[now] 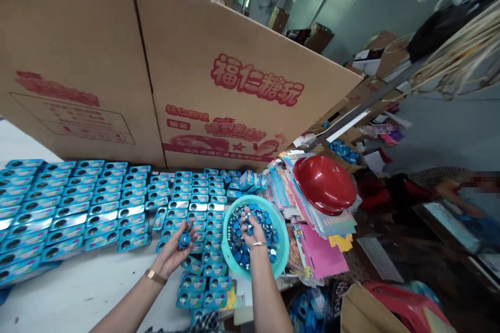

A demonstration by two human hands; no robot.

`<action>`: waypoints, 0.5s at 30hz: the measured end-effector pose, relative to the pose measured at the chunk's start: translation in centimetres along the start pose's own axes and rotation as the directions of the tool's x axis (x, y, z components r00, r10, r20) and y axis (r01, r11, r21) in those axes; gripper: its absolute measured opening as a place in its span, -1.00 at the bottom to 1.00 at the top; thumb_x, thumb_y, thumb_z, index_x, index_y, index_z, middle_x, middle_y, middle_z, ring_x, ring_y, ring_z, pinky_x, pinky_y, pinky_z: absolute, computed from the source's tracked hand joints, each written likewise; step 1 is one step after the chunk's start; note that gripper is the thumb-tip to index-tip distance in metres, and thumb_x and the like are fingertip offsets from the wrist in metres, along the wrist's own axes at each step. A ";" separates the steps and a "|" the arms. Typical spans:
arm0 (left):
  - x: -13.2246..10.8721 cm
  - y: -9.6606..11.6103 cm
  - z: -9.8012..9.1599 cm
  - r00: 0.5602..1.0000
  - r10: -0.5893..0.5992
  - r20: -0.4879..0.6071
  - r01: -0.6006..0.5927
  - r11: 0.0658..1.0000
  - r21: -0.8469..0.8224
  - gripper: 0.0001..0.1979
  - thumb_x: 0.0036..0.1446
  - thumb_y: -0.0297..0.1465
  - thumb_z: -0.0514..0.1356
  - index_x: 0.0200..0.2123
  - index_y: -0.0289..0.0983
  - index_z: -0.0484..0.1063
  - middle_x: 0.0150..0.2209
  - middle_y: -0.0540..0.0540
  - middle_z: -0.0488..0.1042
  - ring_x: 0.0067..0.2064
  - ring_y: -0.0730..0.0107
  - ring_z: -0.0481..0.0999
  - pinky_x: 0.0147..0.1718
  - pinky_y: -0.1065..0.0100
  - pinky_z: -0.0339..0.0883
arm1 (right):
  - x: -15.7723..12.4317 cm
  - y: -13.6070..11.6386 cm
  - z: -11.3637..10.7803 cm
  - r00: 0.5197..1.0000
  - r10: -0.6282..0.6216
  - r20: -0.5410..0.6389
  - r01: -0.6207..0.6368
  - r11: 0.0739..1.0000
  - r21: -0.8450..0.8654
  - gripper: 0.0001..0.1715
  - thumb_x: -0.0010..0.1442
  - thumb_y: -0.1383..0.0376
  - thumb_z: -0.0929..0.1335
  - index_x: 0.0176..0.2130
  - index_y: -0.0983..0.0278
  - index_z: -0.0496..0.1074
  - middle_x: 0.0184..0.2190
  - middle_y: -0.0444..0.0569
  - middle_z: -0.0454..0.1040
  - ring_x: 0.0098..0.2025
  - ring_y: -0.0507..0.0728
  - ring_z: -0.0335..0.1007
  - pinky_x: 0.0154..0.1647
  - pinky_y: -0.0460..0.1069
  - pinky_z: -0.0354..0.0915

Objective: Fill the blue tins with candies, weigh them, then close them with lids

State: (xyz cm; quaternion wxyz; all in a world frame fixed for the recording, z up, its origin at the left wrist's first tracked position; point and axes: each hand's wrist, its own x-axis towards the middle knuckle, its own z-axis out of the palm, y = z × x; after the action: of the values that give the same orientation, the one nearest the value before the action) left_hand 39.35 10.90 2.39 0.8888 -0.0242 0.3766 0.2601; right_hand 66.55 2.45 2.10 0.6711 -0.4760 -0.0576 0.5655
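My left hand [172, 254] is palm up above the table, its fingers curled round several small blue round discs [184, 241]. My right hand [255, 234] reaches over a turquoise basin [284, 257], its fingers bent round one or more small pieces like those below. Shiny silver and blue round pieces [244, 259] fill the basin. Close to my left hand stand rows of blue printed packs [213, 257], each with a round opening. More rows of these packs [133, 242] cover the left side of the table.
Tall cardboard boxes [234, 26] wall off the table's back edge. Right of the basin, a red bowl [326, 184] rests on stacked coloured sheets [324, 255]. An open carton [371, 309] stands at the lower right. Another person's arm [457, 197] shows at the far right.
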 end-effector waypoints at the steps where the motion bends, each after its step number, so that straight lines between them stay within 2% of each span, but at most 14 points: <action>1: 0.0 0.3 -0.3 0.999 0.036 0.026 -0.036 0.999 0.029 -0.79 0.30 -0.33 0.08 -0.06 -0.22 0.41 -0.38 -0.05 0.45 -0.41 0.41 0.54 -0.57 0.46 0.45 | 0.2 0.1 0.4 1.000 0.000 0.004 0.000 0.999 -0.051 -0.77 0.06 0.23 0.46 -0.27 0.21 0.40 -0.43 -0.14 0.38 -0.47 -0.05 0.30 -0.65 -0.23 0.12; 4: -0.3 1.2 -1.0 0.988 0.113 0.100 -0.120 0.991 0.060 -0.77 0.27 -0.34 0.13 -0.03 -0.23 0.40 -0.46 0.02 0.36 -0.47 0.50 0.47 -0.56 0.51 0.42 | 1.1 0.0 1.5 0.999 0.018 0.028 -0.010 0.968 -0.250 -0.65 0.09 0.03 0.42 -0.29 0.23 0.36 -0.48 -0.17 0.31 -0.57 -0.08 0.15 -0.70 -0.22 -0.02; 7: -0.7 2.1 -1.4 0.986 0.142 0.092 -0.148 0.987 0.056 -0.74 0.27 -0.33 0.14 0.00 -0.24 0.39 -0.40 -0.01 0.40 -0.42 0.49 0.47 -0.50 0.47 0.45 | 3.2 -0.7 3.0 0.995 0.086 0.055 -0.042 0.837 -0.545 -0.58 0.19 -0.06 0.31 -0.27 0.25 0.36 -0.48 -0.18 0.30 -0.63 -0.09 0.03 -0.71 -0.18 -0.05; 9: -1.0 2.8 -1.4 0.985 0.147 0.086 -0.151 0.987 0.044 -0.70 0.27 -0.31 0.12 0.03 -0.26 0.39 -0.35 -0.04 0.42 -0.41 0.47 0.48 -0.46 0.43 0.46 | 5.5 -1.1 4.4 0.986 0.156 0.058 -0.061 0.660 -0.749 -0.57 0.24 -0.04 0.28 -0.29 0.29 0.39 -0.49 -0.16 0.33 -0.62 -0.07 0.09 -0.67 -0.15 0.04; 11: -1.2 3.4 -1.4 0.985 0.149 0.090 -0.151 0.988 0.020 -0.68 0.28 -0.29 0.12 0.04 -0.30 0.39 -0.36 -0.05 0.42 -0.43 0.49 0.46 -0.49 0.44 0.43 | 8.4 -1.1 6.2 0.974 0.223 0.038 -0.061 0.418 -0.906 -0.63 0.25 0.04 0.32 -0.30 0.32 0.42 -0.43 -0.11 0.41 -0.51 -0.02 0.27 -0.53 -0.11 0.23; 13: -1.0 3.9 -1.3 0.984 0.156 0.082 -0.157 0.988 0.003 -0.70 0.27 -0.36 0.12 0.04 -0.32 0.39 -0.38 -0.04 0.41 -0.48 0.54 0.41 -0.55 0.50 0.36 | 11.3 -0.6 8.0 0.964 0.266 -0.006 -0.050 0.156 -0.987 -0.71 0.25 0.13 0.35 -0.23 0.33 0.44 -0.27 -0.05 0.47 -0.30 0.06 0.40 -0.29 -0.02 0.37; 15: -0.6 4.3 -1.2 0.986 0.166 0.029 -0.167 0.985 0.049 -0.72 0.24 -0.46 0.13 0.02 -0.32 0.41 -0.40 -0.02 0.41 -0.52 0.59 0.36 -0.58 0.54 0.30 | 13.7 0.1 9.5 0.959 0.277 -0.060 -0.041 -0.076 -0.996 -0.71 0.26 0.17 0.36 -0.10 0.32 0.43 -0.10 0.01 0.45 -0.12 0.13 0.42 -0.11 0.10 0.39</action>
State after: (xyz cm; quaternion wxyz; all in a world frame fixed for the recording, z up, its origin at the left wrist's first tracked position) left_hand 36.20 14.03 2.62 0.8690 0.0335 0.3726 0.3239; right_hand 65.45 19.03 0.89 0.0369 -0.7678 -0.4470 0.4575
